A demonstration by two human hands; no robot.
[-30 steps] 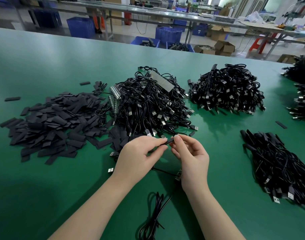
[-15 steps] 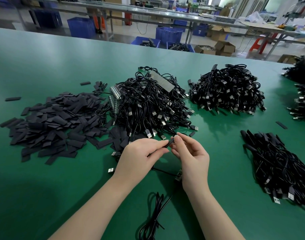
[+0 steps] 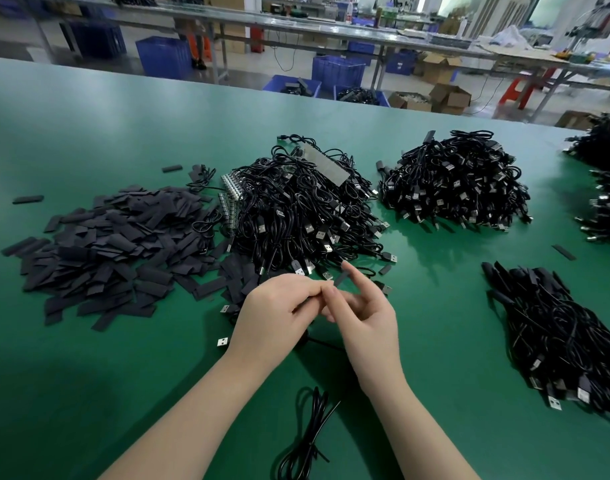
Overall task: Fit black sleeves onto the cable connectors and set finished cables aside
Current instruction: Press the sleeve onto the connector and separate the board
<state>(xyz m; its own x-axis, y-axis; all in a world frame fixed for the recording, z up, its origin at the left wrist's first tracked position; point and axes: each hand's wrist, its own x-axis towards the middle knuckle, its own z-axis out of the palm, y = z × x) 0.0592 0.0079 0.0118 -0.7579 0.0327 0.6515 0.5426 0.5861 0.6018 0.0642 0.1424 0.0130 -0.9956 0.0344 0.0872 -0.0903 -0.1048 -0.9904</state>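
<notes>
Over the green bench (image 3: 89, 375), the left hand (image 3: 275, 313) and right hand (image 3: 365, 317) pinch one flat black rubber sleeve (image 3: 339, 279) mid-fitting, with a large unsleeved black cable heap (image 3: 303, 209) seemingly remaining and sleeved cables (image 3: 552, 337) stacked right.

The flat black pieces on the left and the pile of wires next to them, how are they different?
The sleeve pile is made of short, flat, dull grey-black strips lying loose; the cable pile is made of long, thin, shiny black cords, tangled together. The cables end in silvery plugs; the sleeves show no metal. The cable pile heaps up taller, while the sleeves spread out low and wide. Both lie on the green table.
</notes>
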